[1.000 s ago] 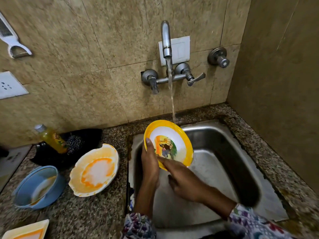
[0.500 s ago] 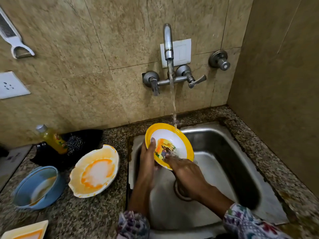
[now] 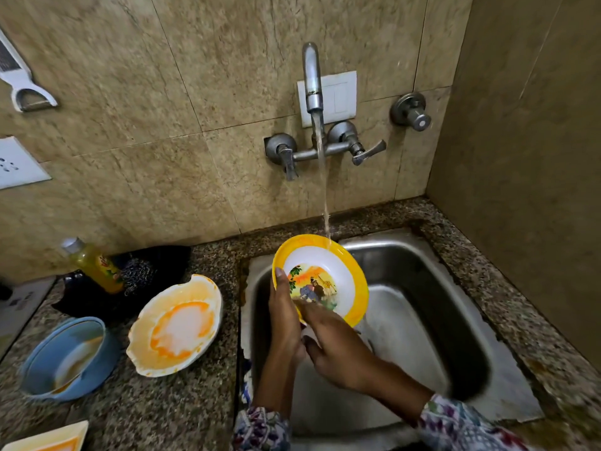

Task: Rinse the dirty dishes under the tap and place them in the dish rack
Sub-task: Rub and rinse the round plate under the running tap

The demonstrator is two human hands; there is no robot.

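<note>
A yellow-rimmed plate [image 3: 338, 275] with an animal picture is tilted up over the steel sink [image 3: 419, 307]. Water from the wall tap [image 3: 313, 83] falls onto its upper rim. My left hand [image 3: 284, 312] grips the plate's left edge, thumb on the rim. My right hand [image 3: 338, 349] lies with its fingers on the plate's lower inside face. On the counter to the left sit a white dish stained orange [image 3: 175, 325], a blue bowl [image 3: 66, 358] with residue, and a stained square plate [image 3: 48, 439] at the bottom edge. No dish rack is in view.
A yellow soap bottle [image 3: 94, 265] and a steel scrubber [image 3: 135, 271] rest on a black tray behind the dirty dishes. Tap handles [image 3: 366, 151] stick out from the wall. A side wall stands close on the right of the sink.
The plate stays under the running water while my right hand has rubbed across its inside and slid down to the lower part. My left hand keeps its hold.
</note>
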